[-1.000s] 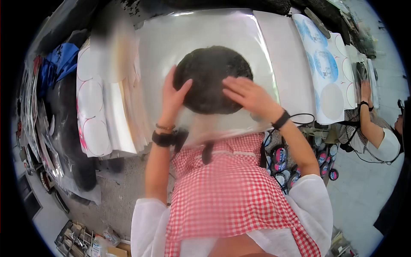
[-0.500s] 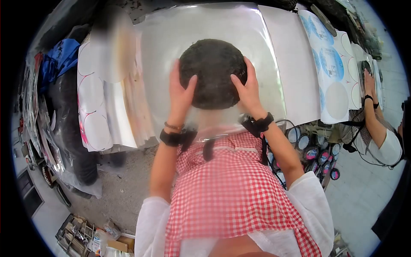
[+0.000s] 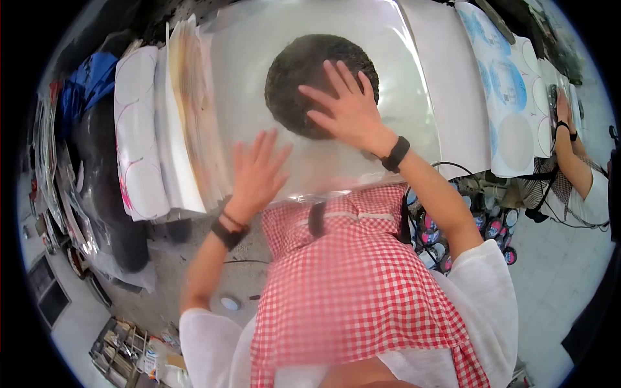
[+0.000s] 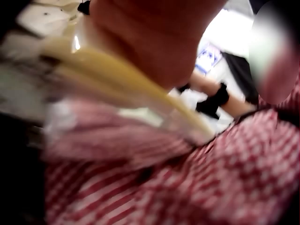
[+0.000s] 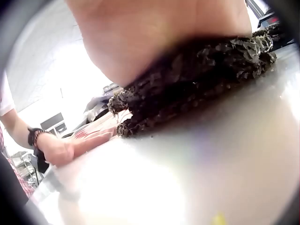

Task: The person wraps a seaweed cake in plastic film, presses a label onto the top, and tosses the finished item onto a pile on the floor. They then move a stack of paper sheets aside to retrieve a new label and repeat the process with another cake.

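A round, dark cake of dried seaweed (image 3: 288, 90) lies on a shiny plastic-covered work surface (image 3: 401, 97). Its frilly, layered edge shows up close in the right wrist view, under the palm. My right hand (image 3: 349, 110) rests on the cake's top with fingers spread, covering its lower right part. Lower left of the cake, apart from it, my left hand (image 3: 257, 171) hovers near the surface's front edge, blurred, its fingers loosely spread and holding nothing. The left wrist view catches the yellowish edge (image 4: 108, 70) of the work surface and the checked apron.
Left of the surface stands a stack of paper sheets (image 3: 194, 129), beside white sheets printed with circles (image 3: 139, 129). Blue-printed label sheets (image 3: 508, 90) lie on the right. Another person's hands (image 3: 563, 110) work at the far right. Several round packs (image 3: 495, 229) sit below on the right.
Both hands gripped the cake's sides half a second ago. Now the left has come away toward the lower left, while the right has moved onto the cake's top with fingers spread.
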A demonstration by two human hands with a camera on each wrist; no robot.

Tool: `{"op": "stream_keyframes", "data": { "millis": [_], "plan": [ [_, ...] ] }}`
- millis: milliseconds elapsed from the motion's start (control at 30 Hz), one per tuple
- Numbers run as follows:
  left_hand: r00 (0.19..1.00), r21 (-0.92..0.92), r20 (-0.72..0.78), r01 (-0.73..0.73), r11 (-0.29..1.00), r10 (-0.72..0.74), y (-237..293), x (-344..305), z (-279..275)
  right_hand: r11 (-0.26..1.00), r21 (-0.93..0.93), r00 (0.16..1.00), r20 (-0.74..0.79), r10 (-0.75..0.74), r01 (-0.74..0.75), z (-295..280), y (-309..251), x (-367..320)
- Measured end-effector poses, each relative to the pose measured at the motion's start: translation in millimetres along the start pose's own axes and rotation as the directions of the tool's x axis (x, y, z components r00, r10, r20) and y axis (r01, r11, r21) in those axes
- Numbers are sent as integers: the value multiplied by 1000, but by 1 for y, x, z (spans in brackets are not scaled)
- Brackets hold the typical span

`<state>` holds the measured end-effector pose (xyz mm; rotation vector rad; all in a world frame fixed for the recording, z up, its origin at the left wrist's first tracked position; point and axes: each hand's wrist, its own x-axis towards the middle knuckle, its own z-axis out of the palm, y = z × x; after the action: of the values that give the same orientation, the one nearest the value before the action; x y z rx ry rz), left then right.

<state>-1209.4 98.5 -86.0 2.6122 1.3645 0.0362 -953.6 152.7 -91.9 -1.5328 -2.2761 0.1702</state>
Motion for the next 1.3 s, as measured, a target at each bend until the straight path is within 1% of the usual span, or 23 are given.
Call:
{"op": "stream_keyframes", "data": {
  "millis": [33, 67, 167, 200, 233, 300, 400, 500, 600, 700, 800, 900, 933, 1000, 1033, 1067, 1100, 1133, 1167, 1200, 1233, 1267, 1300],
  "plan": [
    [992, 56, 83, -100, 993, 95, -2, -10, 1, 1000, 3, 1000, 0, -2, 2, 1, -3, -1],
    [990, 70, 87, -120, 990, 113, -8, -11, 2, 1000, -2, 1000, -2, 8, -8, 3, -6, -4],
    [980, 39, 36, -198, 979, 197, -22, -13, -1, 1000, -28, 999, 31, -12, 13, 2, -6, -12],
    [974, -34, 31, -223, 974, 224, -26, -13, -5, 999, -34, 996, 85, -9, 12, -2, 0, -10],
    [969, -124, 75, -225, 966, 235, -29, -16, -10, 998, -60, 997, 78, 16, -11, -3, 7, -6],
    [947, -303, 166, -217, 928, 275, -35, -21, -16, 998, -71, 999, 54, 4, 0, 1, 13, -4],
    [960, -342, 97, -217, 915, 264, -38, -25, -5, 997, -80, 999, 26, -18, 20, 3, 16, -3],
    [980, -514, 74, -120, 849, 183, -42, -25, 1, 996, -85, 1000, 21, -23, 24, 4, 16, -4],
    [991, -431, 27, -106, 896, 130, -26, -26, -3, 996, -89, 999, 26, -19, 21, 5, 15, -4],
    [996, -524, 35, -56, 850, 88, -29, -19, -9, 996, -92, 1000, 17, -19, 21, 9, 17, -5],
    [992, -604, 50, -63, 794, 117, -36, -12, -19, 995, -88, 999, -1, -37, 37, 12, 18, -5],
    [978, -334, 133, -110, 936, 163, -13, -5, -28, 976, -193, 995, -4, -104, 101, 4, 24, 4],
    [965, -379, 173, -119, 918, 196, -19, 1, -29, 954, -267, 980, -101, -169, 137, -4, 22, 11],
    [930, -472, 236, -143, 870, 281, -34, 23, -27, 985, -38, 985, -30, -167, 166, -2, 19, 10],
    [963, -413, 129, -163, 896, 235, -33, 37, -35, 982, 73, 984, 6, -177, 176, -2, 20, 9],
    [981, -354, 18, -175, 919, 193, -33, 51, -48, 963, 137, 970, -103, -219, 232, -3, 22, 9],
    [984, -295, -94, -173, 940, 152, -31, 62, -59, 919, 376, 993, -40, -114, 120, -4, 27, 10],
    [977, -251, -209, -94, 963, 41, -24, 71, -64, 814, 567, 976, 217, 4, -129, -27, 26, 18],
    [945, -217, -319, -5, 976, -67, -9, 80, -66, 635, 660, 877, 478, 58, -401, -50, 24, 24],
    [889, -193, -426, 91, 977, -167, 5, 87, -67, 701, 651, 892, 450, -48, -291, -42, 36, 20],
    [852, -190, -471, 152, 970, -226, 14, 92, -61, 747, 643, 896, 417, -153, -172, -40, 41, 20],
    [808, -191, -517, 213, 958, -283, 21, 97, -50, 833, 550, 859, 453, -239, -59, -44, 46, 21],
    [758, -194, -560, 273, 942, -335, 29, 101, -39, 889, 453, 809, 498, -313, 65, -53, 44, 25]
  ]
}}
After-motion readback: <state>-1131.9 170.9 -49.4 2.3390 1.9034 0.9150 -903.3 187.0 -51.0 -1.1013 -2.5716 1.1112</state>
